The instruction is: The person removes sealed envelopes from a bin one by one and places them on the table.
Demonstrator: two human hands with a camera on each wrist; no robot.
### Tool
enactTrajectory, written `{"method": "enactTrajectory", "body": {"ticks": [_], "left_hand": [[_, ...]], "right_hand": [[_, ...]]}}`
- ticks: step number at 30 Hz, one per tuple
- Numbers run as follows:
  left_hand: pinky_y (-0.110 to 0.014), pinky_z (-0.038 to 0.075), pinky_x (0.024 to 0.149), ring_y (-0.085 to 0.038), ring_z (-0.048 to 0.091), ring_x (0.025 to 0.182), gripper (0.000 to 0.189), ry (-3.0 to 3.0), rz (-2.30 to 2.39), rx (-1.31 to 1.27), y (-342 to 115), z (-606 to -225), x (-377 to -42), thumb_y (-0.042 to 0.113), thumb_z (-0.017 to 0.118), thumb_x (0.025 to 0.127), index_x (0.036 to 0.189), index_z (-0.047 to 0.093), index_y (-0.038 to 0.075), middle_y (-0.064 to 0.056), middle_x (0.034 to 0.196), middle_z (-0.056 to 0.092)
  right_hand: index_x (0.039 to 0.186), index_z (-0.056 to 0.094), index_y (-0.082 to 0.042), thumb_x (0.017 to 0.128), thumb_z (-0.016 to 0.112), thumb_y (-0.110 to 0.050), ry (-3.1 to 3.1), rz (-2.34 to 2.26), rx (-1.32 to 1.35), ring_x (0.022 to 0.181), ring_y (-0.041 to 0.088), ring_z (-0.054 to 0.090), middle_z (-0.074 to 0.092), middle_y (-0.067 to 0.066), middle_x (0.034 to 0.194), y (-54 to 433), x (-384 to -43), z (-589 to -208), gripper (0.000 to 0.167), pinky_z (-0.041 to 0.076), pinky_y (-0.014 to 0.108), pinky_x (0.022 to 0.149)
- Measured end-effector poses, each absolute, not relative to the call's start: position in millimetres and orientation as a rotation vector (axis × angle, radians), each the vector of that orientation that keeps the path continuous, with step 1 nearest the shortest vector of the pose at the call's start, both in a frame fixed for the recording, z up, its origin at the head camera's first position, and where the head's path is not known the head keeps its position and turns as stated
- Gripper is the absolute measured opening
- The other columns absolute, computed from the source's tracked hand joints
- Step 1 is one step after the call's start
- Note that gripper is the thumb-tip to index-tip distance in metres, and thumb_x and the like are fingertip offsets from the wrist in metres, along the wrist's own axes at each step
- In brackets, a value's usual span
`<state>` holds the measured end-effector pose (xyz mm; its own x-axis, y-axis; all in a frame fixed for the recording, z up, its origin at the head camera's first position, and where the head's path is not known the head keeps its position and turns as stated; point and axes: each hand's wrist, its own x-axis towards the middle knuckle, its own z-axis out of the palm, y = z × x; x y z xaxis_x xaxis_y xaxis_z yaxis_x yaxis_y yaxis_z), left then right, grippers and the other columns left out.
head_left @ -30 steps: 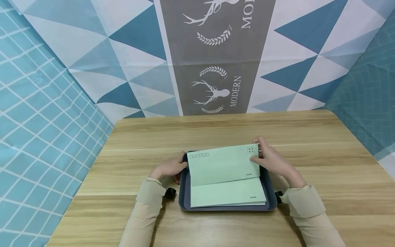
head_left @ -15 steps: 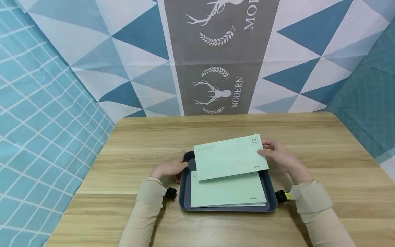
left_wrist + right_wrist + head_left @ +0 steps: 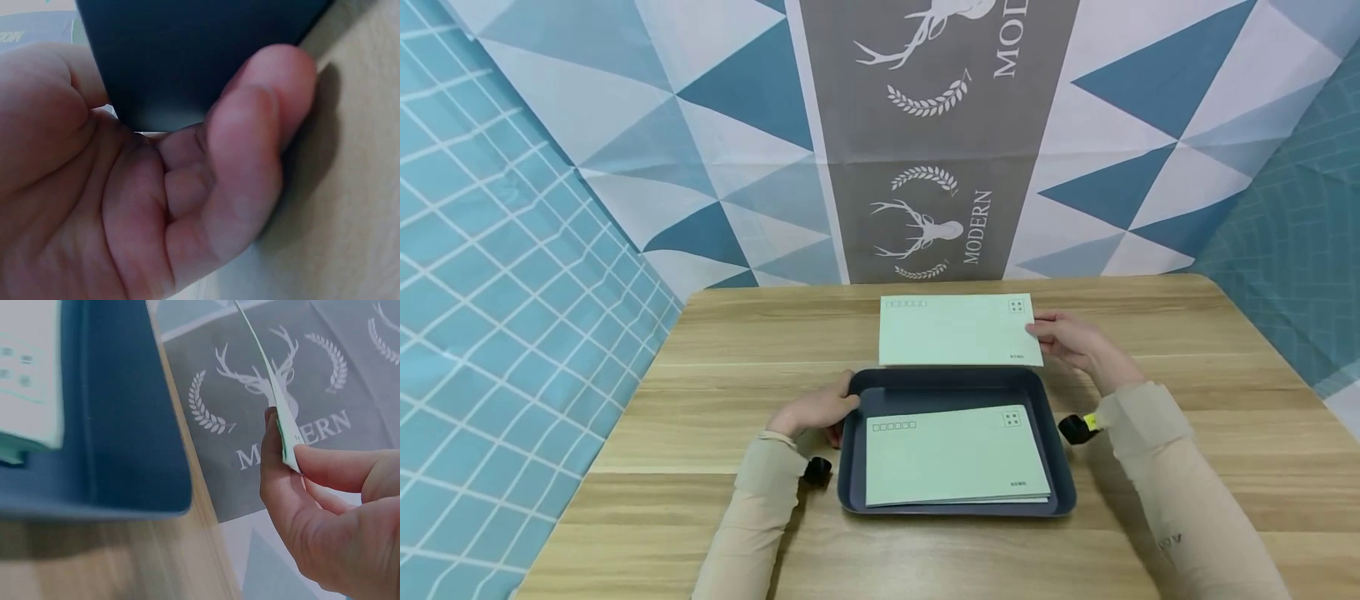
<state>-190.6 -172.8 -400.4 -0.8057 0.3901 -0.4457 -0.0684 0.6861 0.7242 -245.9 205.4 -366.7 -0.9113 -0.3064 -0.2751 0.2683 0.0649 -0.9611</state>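
Observation:
My right hand (image 3: 1078, 343) pinches a pale green envelope (image 3: 958, 329) by its right end, thumb on the front and fingers behind. The right wrist view shows that envelope (image 3: 284, 422) edge-on between thumb and fingers, apart from the tray. A dark blue tray (image 3: 955, 379) stands on the table, with a stack of similar envelopes (image 3: 955, 458) lying in its front part. My left hand (image 3: 816, 410) grips the tray's left side near the back corner. In the left wrist view, the fingers of my left hand (image 3: 187, 187) curl beneath the tray's dark wall (image 3: 187, 62).
The wooden table (image 3: 760, 325) extends around the tray on all sides. Behind it hangs a patterned cloth (image 3: 917, 167) with deer and triangles. Small black cameras are worn at both wrists, the right one (image 3: 1077, 429) beside the tray's right edge.
My right hand has lifted the envelope up off the stack and carried it away past the tray's back edge, exposing the stack. My left hand has kept its place on the tray.

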Motion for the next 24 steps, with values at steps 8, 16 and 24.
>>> {"method": "enactTrajectory", "body": {"ticks": [8, 16, 24], "left_hand": [[-0.034, 0.051, 0.048, -0.021, 0.055, 0.043, 0.059, 2.305, 1.016, 0.234, -170, -400, -190, 0.020, 0.033, 0.096, 0.145, 0.003, 0.006, -0.016, 0.057, 0.059], [-0.034, 0.051, 0.047, -0.023, 0.055, 0.044, 0.052, 2.300, 1.026, 0.233, -173, -402, -189, 0.019, 0.033, 0.096, 0.141, 0.012, 0.006, -0.016, 0.058, 0.058], [-0.035, 0.050, 0.046, -0.023, 0.055, 0.043, 0.035, 2.303, 1.052, 0.280, -175, -402, -189, 0.017, 0.033, 0.095, 0.127, 0.026, 0.007, -0.016, 0.058, 0.058]], "right_hand": [[0.142, 0.018, 0.005, 0.093, 0.041, -0.001, 1.891, -1.930, 0.109, 0.071, 0.001, 0.061, 0.064, -0.012, 0.077, 199, -278, -362, 0.054, 0.051, 0.016, 0.067], [0.091, 0.052, -0.001, 0.090, 0.036, 0.005, 1.936, -1.845, 0.173, 0.048, 0.006, 0.027, 0.036, -0.005, 0.057, 191, -304, -375, 0.016, 0.031, 0.019, 0.052], [0.105, 0.049, 0.000, 0.091, 0.040, -0.002, 2.061, -1.767, 0.269, 0.050, 0.005, 0.036, 0.042, -0.005, 0.059, 184, -318, -383, 0.017, 0.038, 0.017, 0.052]]}}
